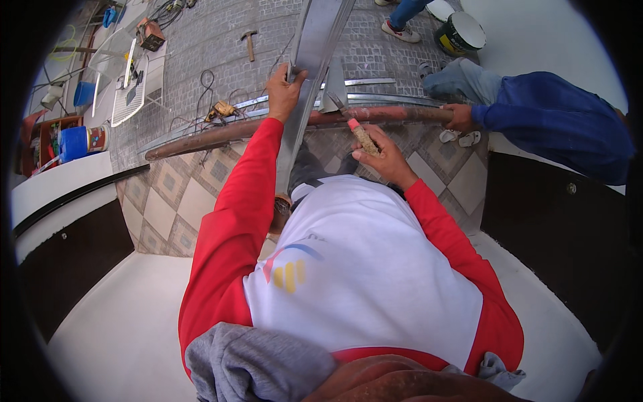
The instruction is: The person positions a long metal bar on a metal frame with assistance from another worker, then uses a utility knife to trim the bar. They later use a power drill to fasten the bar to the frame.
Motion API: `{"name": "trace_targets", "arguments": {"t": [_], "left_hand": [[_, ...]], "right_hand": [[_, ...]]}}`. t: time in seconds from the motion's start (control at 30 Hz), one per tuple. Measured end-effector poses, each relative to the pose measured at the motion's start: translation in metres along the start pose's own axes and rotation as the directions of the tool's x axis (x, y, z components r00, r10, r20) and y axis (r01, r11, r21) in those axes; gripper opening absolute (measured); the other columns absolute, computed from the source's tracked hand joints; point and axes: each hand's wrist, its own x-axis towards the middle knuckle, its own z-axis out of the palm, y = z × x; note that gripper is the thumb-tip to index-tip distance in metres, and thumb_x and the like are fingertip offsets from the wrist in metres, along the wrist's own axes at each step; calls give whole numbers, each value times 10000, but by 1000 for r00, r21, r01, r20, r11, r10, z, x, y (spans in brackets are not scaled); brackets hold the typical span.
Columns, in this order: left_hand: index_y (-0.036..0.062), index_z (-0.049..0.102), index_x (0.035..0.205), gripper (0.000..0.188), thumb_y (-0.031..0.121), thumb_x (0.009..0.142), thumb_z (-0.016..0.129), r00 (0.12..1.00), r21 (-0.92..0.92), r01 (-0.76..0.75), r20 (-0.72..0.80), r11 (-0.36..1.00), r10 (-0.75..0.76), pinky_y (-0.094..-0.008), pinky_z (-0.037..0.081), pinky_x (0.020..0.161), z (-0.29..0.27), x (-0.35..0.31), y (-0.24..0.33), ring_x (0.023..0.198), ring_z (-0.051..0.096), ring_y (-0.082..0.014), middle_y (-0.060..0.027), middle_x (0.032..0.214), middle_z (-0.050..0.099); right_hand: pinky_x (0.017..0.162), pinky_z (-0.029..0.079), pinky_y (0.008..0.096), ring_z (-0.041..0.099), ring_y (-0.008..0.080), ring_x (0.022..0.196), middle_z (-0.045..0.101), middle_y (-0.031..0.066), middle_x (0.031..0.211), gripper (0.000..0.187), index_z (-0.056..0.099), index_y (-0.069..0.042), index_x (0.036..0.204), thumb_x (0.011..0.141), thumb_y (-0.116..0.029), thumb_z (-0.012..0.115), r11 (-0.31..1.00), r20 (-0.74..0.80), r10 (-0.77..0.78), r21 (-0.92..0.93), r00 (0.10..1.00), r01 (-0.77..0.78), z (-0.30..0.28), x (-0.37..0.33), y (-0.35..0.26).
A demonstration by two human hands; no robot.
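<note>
A long silvery metal channel (320, 40) stretches away from in front of my body. Its left edge is in the grip of my left hand (285, 94), thumb over the rim. In my right hand (385, 157), just right of the channel, is a hand tool (365, 139) with a rough tan handle, a pink-red collar and a thin metal end pointing up and left; its exact kind is unclear. A rusty red-brown pipe (221, 135) lies crosswise by the channel. At the right, another person in blue sleeves has a hand (459, 117) on the pipe's end.
Thin metal strips (372, 82) lie beyond the pipe. A hammer (250, 45), a yellow power tool (221, 110) and cables are on the tiled floor. A white chair (127, 100) and a blue container (72, 144) stand left, a paint bucket (462, 33) far right. Dark panels flank me.
</note>
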Motion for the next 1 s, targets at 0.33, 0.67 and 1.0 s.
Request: {"name": "trace_targets", "arguments": {"t": [0.33,0.67,1.0], "left_hand": [[23,615,997,272,227,880,752,994,32,79,-84,996,-76,-456,485,657,15,-20,-5,728,628,-424,-219,808,659],[51,640,1097,293,216,874,734,986,155,116,-138,981,-95,-494,501,701,17,-28,3,863,667,-477,-253,899,684],[46,645,1062,257,219,902,748,992,79,108,-77,991,-102,-447,508,691,13,-23,5,833,682,-443,-220,878,688]], "right_hand": [[1001,480,439,584,347,1216,504,161,1381,417,626,-24,1173,864,-249,794,928,137,-92,-347,986,135,-4,55,-38],[1003,487,433,594,354,1215,508,183,1395,424,654,-26,1198,872,-266,777,870,123,-96,-471,988,144,-2,64,-45],[1033,483,462,567,402,1253,529,192,1387,418,678,-48,1178,840,-278,765,850,250,-169,-452,953,270,-38,95,-30]]}}
